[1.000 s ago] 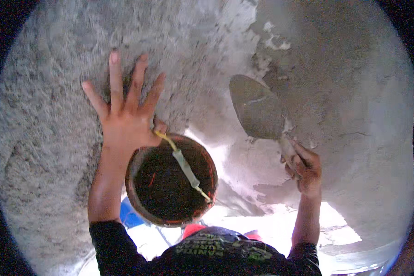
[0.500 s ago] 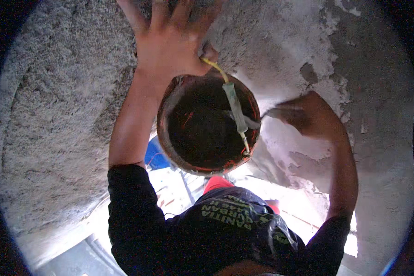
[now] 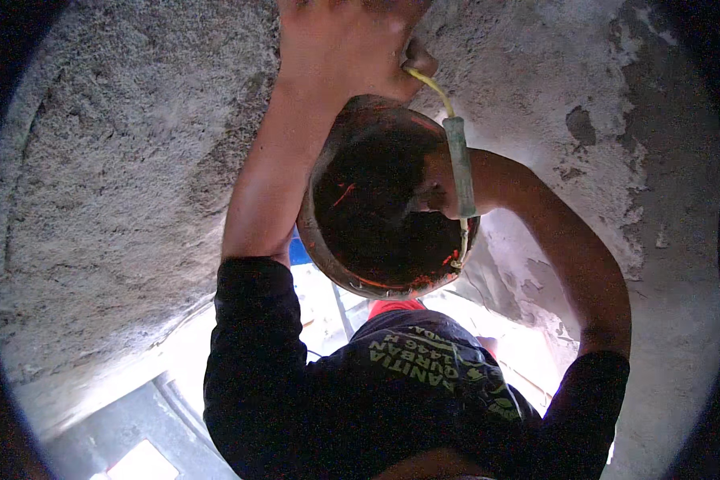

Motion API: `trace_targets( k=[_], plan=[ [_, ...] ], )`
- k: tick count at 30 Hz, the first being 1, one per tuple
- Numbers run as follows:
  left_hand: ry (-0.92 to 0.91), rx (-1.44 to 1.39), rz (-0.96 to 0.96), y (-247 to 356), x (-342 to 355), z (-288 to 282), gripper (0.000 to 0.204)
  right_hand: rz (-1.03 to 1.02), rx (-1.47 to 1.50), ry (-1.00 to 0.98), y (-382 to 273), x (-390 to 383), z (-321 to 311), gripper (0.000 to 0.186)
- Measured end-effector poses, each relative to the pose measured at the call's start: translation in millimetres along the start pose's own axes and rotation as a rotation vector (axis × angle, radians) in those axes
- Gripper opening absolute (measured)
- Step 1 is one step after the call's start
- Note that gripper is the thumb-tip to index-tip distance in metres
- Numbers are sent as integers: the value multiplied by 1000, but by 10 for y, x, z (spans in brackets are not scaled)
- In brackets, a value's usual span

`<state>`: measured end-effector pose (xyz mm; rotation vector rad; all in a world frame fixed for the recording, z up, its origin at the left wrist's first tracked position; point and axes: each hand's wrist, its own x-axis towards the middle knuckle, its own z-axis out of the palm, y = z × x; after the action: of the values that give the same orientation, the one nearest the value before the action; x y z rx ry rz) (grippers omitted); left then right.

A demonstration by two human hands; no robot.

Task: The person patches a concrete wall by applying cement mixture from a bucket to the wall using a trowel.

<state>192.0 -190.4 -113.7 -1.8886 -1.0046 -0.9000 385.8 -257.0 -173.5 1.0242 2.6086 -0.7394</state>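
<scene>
My left hand [image 3: 348,40] is raised at the top of the head view, close to the rough wall, its fingertips cut off by the frame. The yellow wire end of a bucket handle [image 3: 460,164], with a greenish tube grip, runs up to its thumb. Below hangs a round, dark bucket [image 3: 332,272] with orange-red marks inside its rim. My right hand [image 3: 442,188] reaches into the bucket from the right, behind the handle, its fingers curled. Shadow inside hides what those fingers hold and what the bucket contains.
A rough grey cement wall [image 3: 136,144] fills the left, and a patchy, peeling plaster surface [image 3: 592,184] the right. Something blue [image 3: 298,252] shows below the bucket beside my left forearm. A grey panel [image 3: 128,428] lies at the lower left, beside bright light.
My right hand has moved left from beside the bucket into it. In the picture, my left hand and the bucket have shifted right and slightly up.
</scene>
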Motion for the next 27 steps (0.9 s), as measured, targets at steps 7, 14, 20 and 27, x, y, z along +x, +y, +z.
trace_targets(
  k=[7, 14, 20, 27],
  plan=[
    [100, -94, 27, -22, -63, 16, 69, -84, 233, 24, -39, 29, 63, 28],
    [10, -70, 9, -39, 38, -69, 75, 216, 738, 51, 498, -530, 197, 36],
    [19, -194, -49, 22, 78, -136, 73, 423, 921, 472, 664, -1621, 227, 38],
    [-16, -160, -64, 17, -62, -153, 75, 220, 1249, 1192, 532, -2357, 468, 48]
  ],
)
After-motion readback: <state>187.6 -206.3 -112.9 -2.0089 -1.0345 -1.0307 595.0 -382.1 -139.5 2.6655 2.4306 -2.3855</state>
